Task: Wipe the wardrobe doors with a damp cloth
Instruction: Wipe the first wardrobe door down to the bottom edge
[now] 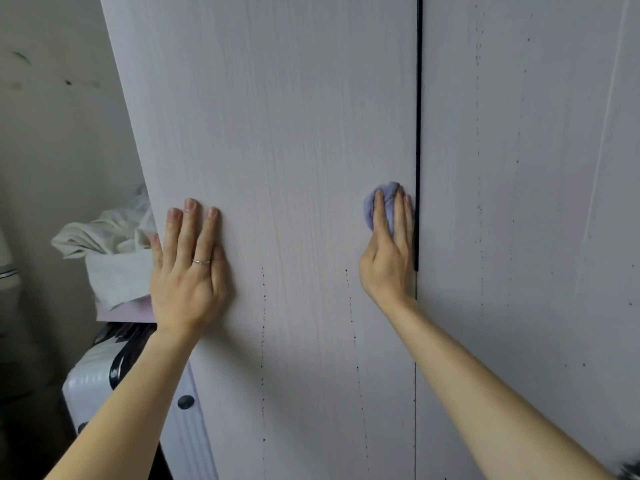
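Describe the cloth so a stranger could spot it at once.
Two pale wardrobe doors fill the view, split by a dark vertical gap. Just left of that gap, the right hand presses a small bunched cloth. It is lilac, the only coloured thing on the doors.

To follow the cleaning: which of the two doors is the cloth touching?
The left door: the right hand presses the purple cloth on it; nothing touches the right door.

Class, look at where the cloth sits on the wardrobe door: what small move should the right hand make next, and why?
Probably slide the cloth down the left door: the right hand presses it beside the gap, and dark specks run just below. The left hand lies flat on that door.
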Motion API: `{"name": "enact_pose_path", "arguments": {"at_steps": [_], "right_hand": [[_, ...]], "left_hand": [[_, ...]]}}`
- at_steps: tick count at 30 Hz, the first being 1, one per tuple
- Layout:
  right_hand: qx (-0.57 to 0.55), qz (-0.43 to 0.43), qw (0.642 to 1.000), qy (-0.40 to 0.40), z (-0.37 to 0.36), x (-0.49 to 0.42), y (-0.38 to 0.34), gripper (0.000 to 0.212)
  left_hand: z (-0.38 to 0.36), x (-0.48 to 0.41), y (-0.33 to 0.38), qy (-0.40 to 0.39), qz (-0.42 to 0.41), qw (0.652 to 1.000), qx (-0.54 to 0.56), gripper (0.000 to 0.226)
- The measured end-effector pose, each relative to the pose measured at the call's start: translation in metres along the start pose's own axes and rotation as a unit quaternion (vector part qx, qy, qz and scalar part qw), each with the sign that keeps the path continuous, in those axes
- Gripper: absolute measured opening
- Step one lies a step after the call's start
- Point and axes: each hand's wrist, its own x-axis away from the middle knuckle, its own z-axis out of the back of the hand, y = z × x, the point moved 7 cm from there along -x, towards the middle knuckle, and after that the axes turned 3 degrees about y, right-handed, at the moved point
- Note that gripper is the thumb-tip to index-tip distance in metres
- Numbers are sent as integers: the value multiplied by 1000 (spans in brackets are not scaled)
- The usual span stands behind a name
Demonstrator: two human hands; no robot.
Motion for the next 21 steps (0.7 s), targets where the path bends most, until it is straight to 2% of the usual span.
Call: {"name": "enact_pose_path", "arguments": {"at_steps": [3, 7, 9, 12, 15, 18, 21], "right_hand": [[24, -9, 1000, 6, -1, 47, 11, 59], [53, -14, 997, -60, 2, 133, 24, 72], [44, -8, 996, -80, 0, 127, 19, 71], [2, 38, 996, -81, -5, 72, -7, 59], [-16, 58, 996, -70, -13, 36, -31, 57], [-17, 75, 994, -78, -19, 70, -34, 58], [2, 145, 976, -163, -19, 152, -20, 69]], "left_hand": [[-2, 0, 0, -5, 6, 1000, 7, 55], [-2, 6, -1, -12, 2, 999, 42, 55], [0, 24, -2, -23, -8, 998, 52, 55], [-1, 61, -3, -38, -22, 998, 47, 56], [0, 89, -7, -50, -16, 998, 29, 58], [-1, 104, -8, -55, 4, 998, 25, 59], [2, 110, -10, -77, 42, 996, 15, 59]]}}
